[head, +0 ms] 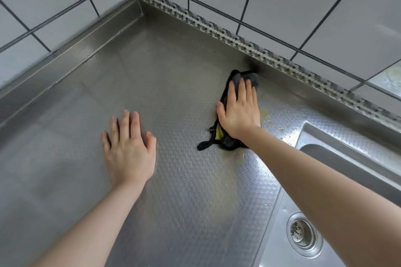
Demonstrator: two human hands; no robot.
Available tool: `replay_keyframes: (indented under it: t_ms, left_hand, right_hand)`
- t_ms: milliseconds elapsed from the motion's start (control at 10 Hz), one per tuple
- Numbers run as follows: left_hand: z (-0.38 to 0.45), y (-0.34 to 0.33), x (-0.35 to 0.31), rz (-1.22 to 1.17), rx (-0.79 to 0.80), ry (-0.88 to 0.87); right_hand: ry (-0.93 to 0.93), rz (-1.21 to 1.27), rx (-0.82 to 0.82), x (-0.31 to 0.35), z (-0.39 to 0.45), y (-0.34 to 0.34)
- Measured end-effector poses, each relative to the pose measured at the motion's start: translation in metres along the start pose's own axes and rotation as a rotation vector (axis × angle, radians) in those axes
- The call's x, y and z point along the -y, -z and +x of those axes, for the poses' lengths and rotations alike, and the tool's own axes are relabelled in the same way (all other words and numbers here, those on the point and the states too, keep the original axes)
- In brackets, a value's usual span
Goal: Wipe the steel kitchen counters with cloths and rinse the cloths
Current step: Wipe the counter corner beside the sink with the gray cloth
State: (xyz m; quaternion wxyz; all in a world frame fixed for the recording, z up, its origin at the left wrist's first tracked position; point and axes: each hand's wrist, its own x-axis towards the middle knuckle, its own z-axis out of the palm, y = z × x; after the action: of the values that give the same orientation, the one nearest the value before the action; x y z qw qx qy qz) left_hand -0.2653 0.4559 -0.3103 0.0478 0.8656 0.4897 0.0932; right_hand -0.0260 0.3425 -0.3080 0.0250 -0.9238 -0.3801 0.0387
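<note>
I count 2 hands, 1 cloth, 1 sink and 1 drain on this stretch of steel counter (184, 180). My right hand (239, 112) lies flat on the dark cloth (230, 136), fingers straight and close together, thumb out to the side, pressing down on it rather than gripping. The cloth is bunched into a long strip: its long axis runs from the near-left, where a thin black tail (204, 146) trails onto the counter, up toward the far-right, where a grey fold (252, 78) sits just beside the raised back edge under the tiled wall (282, 6). A bit of yellow (219, 133) shows at the edge beneath my wrist. My left hand (130, 149) rests palm down on the bare counter, well apart from the cloth, fingers straight and slightly spread, holding nothing. Yellowish smears (265, 115) lie on the steel just right of my right hand, between it and the sink (338, 151). The drain (302, 235) sits at the lower right.
</note>
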Motion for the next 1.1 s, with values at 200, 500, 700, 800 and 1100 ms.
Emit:
replay_keyframes:
  t_ms: [200,500,700,800,1100]
  left_hand:
    - [0.000,0.000,0.000,-0.009,-0.008,-0.007]
    - [0.001,0.001,-0.001,0.004,0.001,-0.003]
    - [0.001,0.000,0.000,-0.006,-0.007,-0.006]
    - [0.001,0.000,0.000,-0.009,0.001,-0.004]
    - [0.002,0.001,0.000,-0.013,-0.012,-0.012]
  right_hand:
    - [-0.341,0.075,-0.029,-0.010,0.008,0.004]
    - [-0.060,0.138,0.002,-0.012,-0.019,0.008]
    - [-0.172,0.437,-0.129,-0.044,0.008,0.052]
    - [-0.158,0.274,-0.200,-0.075,0.002,0.061]
    - [-0.082,0.143,-0.116,-0.133,-0.027,0.030]
